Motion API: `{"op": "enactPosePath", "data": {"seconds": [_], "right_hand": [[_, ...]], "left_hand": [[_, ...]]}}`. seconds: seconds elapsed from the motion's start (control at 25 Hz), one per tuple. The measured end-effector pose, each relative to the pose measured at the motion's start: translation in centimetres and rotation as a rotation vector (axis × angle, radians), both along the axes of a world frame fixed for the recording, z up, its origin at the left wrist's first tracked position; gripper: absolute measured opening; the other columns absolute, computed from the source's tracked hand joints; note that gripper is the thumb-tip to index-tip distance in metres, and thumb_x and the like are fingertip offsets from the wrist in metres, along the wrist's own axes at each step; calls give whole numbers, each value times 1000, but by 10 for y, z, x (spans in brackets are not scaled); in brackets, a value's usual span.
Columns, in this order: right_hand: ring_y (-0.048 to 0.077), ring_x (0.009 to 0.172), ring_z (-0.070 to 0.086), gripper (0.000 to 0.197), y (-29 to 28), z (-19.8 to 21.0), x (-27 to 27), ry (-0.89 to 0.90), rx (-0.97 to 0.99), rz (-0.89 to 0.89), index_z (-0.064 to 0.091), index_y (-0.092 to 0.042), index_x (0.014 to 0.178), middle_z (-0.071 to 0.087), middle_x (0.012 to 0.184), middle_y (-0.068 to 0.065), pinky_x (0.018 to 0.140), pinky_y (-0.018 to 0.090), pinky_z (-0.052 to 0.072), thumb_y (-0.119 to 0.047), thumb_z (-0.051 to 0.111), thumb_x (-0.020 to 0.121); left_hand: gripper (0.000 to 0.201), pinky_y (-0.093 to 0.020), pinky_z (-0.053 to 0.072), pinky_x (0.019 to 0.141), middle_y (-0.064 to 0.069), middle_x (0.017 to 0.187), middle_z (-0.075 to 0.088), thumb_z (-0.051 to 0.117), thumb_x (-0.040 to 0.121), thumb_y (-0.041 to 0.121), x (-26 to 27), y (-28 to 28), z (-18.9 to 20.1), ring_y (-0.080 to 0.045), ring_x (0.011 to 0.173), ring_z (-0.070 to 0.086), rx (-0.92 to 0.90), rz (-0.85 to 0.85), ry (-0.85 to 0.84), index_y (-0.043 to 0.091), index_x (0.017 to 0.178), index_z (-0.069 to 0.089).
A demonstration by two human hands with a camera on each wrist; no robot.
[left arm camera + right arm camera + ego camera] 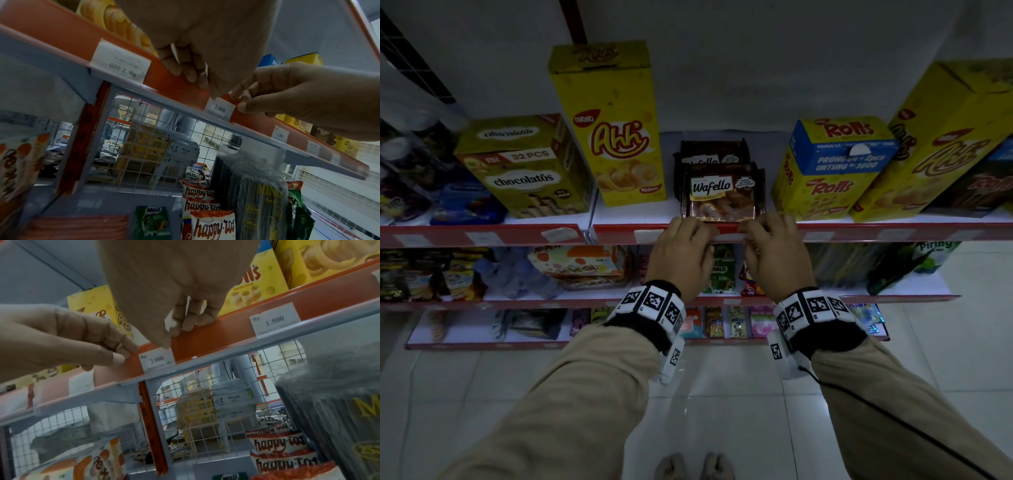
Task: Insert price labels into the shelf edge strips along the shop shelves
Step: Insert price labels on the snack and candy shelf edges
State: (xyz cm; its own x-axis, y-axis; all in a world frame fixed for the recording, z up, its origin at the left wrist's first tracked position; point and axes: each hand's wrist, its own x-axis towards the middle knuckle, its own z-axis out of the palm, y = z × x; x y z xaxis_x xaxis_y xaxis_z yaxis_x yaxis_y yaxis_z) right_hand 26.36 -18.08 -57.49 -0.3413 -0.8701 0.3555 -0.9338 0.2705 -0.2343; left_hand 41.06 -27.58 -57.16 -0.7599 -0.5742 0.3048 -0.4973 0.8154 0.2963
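White price label (158, 359), printed "Rp. 2.000", sits in red shelf strip (216, 335); left hand (681, 253) and right hand (774, 255) fingertips curled onto strip either side

**Top Shelf: Structure and Contents**

The white top shelf board (626, 212) carries a red edge strip (859, 233) along its front. Standing on the board, from left: a yellow-green Chocolatos carton (524, 168), a tall yellow Nabati Ahh box (616, 130), stacked brown Wafello wafer packs (722, 192), a yellow-and-blue Rolls box (828, 168), and a tilted yellow box (935, 144). White paper price labels (558, 234) sit in the strip.
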Motion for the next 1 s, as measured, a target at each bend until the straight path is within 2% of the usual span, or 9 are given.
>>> {"op": "enactPosePath", "data": {"seconds": [0.12,0.28,0.48,0.6,0.8,1.0], "right_hand": [[36,95,50,27,-4,2,5,9,-12,8,65,-7,106,58,104,17,77,41,45,-5,60,80],[37,100,50,31,-18,2,29,-5,9,64,65,-8,107,58,109,16,82,43,42,-7,61,77],[40,108,51,40,-42,-4,67,-51,-54,121,65,-6,109,60,112,16,86,44,44,-1,65,69],[37,105,51,39,-52,-11,83,-84,-125,130,65,-2,109,60,109,16,90,44,45,2,63,69],[29,99,47,40,-61,-18,101,-89,-206,106,65,-3,107,61,107,15,84,38,44,4,61,68],[32,96,49,38,-69,-16,113,-97,-192,51,64,-3,106,60,105,16,81,39,43,2,60,69]], "left_hand": [[32,-40,43,79,-10,109,61,64,79,11,7,2,-1,-32,98,54,-66,4,30,11,111,64],[47,-40,40,84,-6,117,60,65,76,17,29,-4,-1,-28,107,54,-135,20,-64,15,122,59],[42,-39,40,81,-5,109,62,66,76,19,66,-33,3,-28,99,56,-192,91,-112,14,117,61],[41,-39,38,82,-5,108,62,65,76,20,80,-44,2,-28,98,56,-227,83,-107,14,116,62],[45,-43,28,92,-3,115,58,61,79,30,101,-50,-5,-26,105,52,-274,149,-147,19,123,58],[47,-44,27,91,-4,113,56,60,79,32,109,-56,-7,-26,104,50,-286,107,-177,19,125,57]]}}
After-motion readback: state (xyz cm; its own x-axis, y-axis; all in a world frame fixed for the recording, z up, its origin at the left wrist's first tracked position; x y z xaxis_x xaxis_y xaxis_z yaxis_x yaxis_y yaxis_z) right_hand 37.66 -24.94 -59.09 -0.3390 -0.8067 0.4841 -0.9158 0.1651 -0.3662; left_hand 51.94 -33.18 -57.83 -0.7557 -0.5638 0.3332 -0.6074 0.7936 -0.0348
